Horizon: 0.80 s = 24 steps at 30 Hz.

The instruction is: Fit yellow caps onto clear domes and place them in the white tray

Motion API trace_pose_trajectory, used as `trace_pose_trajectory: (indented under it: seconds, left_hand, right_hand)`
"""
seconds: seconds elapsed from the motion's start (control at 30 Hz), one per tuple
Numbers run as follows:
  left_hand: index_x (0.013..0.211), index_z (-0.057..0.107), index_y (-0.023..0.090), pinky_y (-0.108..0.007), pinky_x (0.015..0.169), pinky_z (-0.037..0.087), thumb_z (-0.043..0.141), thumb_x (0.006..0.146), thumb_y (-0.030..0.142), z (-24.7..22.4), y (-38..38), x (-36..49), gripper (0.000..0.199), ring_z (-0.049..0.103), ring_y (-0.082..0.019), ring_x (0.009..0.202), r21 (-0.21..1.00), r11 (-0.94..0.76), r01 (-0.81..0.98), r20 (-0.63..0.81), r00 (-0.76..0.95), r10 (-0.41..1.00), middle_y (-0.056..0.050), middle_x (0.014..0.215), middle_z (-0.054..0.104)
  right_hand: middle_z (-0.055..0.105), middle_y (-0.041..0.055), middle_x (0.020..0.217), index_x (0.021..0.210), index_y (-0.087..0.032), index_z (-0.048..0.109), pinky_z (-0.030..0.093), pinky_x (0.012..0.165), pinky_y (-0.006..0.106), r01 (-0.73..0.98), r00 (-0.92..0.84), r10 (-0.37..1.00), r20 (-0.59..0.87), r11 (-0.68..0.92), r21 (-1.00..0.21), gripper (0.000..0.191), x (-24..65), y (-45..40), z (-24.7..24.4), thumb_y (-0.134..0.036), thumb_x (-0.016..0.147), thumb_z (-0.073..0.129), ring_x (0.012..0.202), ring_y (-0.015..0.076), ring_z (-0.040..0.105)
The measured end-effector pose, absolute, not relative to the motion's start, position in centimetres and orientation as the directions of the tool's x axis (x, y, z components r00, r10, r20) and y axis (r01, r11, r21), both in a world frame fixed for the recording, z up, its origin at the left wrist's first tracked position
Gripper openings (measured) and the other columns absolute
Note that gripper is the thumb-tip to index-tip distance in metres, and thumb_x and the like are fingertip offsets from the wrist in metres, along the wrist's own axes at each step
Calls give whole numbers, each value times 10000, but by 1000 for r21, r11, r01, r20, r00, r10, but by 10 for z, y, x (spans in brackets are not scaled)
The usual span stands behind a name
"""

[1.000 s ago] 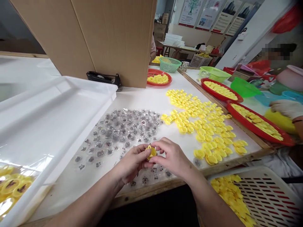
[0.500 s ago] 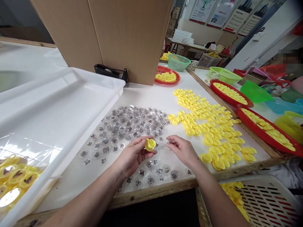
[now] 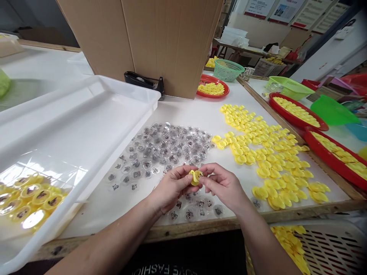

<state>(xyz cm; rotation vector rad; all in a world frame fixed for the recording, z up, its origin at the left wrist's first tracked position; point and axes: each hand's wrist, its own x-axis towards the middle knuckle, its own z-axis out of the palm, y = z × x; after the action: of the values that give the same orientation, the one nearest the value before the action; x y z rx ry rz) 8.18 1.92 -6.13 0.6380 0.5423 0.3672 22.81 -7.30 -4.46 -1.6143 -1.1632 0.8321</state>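
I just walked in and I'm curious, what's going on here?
A person is holding a small yellow plastic piece in the fingers of both their left hand and right hand. Clear plastic capsules with dark shapes inside lie on the white table around the hands. Loose yellow pieces are spread to the right, and a white tray sits to the left.

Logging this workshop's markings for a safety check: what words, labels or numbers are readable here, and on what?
"LOVE FASHION": on the dark shirt at the bottom edge, upside down and cut by the frame.
Wall posters: print too small to read.
Nothing else is legible.
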Motion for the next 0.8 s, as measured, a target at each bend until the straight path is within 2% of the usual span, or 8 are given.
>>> trace_pose_trajectory:
  seconds: [0.07, 0.13, 0.2, 0.27, 0.4, 0.6, 0.7, 0.8]
  left_hand:
    - [944, 658, 139, -241, 736, 534, 803, 663, 263, -61, 19, 82, 339, 642, -128, 764, 654, 736, -173, -346, 797, 494, -45, 878, 667]
    - [913, 649, 144, -248, 743, 527, 814, 645, 281, -61, 18, 81, 343, 635, -129, 775, 669, 723, -172, -334, 799, 500, -34, 856, 661]
    - [890, 640, 147, -249, 739, 519, 811, 648, 290, -60, 17, 80, 329, 627, -128, 780, 688, 707, -165, -324, 801, 503, -29, 847, 656]
    - [875, 639, 150, -256, 739, 513, 808, 649, 296, -61, 16, 80, 318, 622, -129, 780, 706, 689, -164, -312, 801, 511, -31, 848, 658]
    - [862, 646, 148, -278, 745, 508, 808, 647, 289, -64, 14, 81, 303, 616, -130, 763, 726, 662, -184, -278, 802, 528, -32, 833, 662]
    - [876, 657, 149, -273, 737, 501, 785, 675, 274, -65, 13, 82, 269, 605, -120, 737, 780, 590, -207, -224, 789, 573, -30, 825, 667]
    - [990, 660, 171, -302, 799, 495, 764, 699, 282, -64, 12, 82, 328, 615, -151, 827, 818, 538, -204, -198, 778, 596, -44, 899, 677]
    - [1189, 578, 198, -345, 865, 483, 717, 748, 288, -64, 11, 81, 471, 610, -192, 944, 856, 478, -198, -157, 782, 604, -67, 1008, 673]
  right_hand:
    - [578, 23, 933, 1004, -240, 641, 517, 593, 250, 496, 301, 933, 196, 22, -868, 169, 225, -75, -39, -236, 837, 618, 671, 114, 597]
    - [570, 46, 1006, 1064, -249, 646, 527, 682, 274, 637, 220, 924, 312, 106, -764, 227, 222, -76, -32, -180, 860, 573, 791, 141, 609]
    - [578, 54, 1024, 1104, -252, 631, 534, 692, 273, 699, 148, 937, 315, 126, -703, 270, 221, -77, -27, -151, 865, 553, 823, 151, 614]
    - [588, 51, 1006, 1102, -252, 619, 543, 664, 268, 720, 118, 951, 285, 116, -684, 275, 222, -77, -24, -148, 853, 566, 775, 146, 618]
    - [596, 35, 914, 1057, -250, 620, 545, 641, 266, 761, 109, 959, 262, 89, -642, 239, 226, -77, -24, -158, 840, 585, 742, 152, 621]
    - [612, 34, 881, 1036, -234, 633, 534, 644, 274, 776, 146, 947, 285, 69, -627, 217, 224, -79, -24, -169, 831, 605, 725, 151, 625]
    - [621, 41, 879, 1048, -238, 632, 538, 649, 288, 787, 160, 931, 329, 81, -612, 211, 220, -79, -24, -191, 846, 592, 721, 159, 629]
    - [633, 51, 902, 1070, -246, 631, 548, 674, 308, 806, 171, 909, 381, 93, -585, 222, 217, -78, -25, -203, 860, 574, 735, 170, 634]
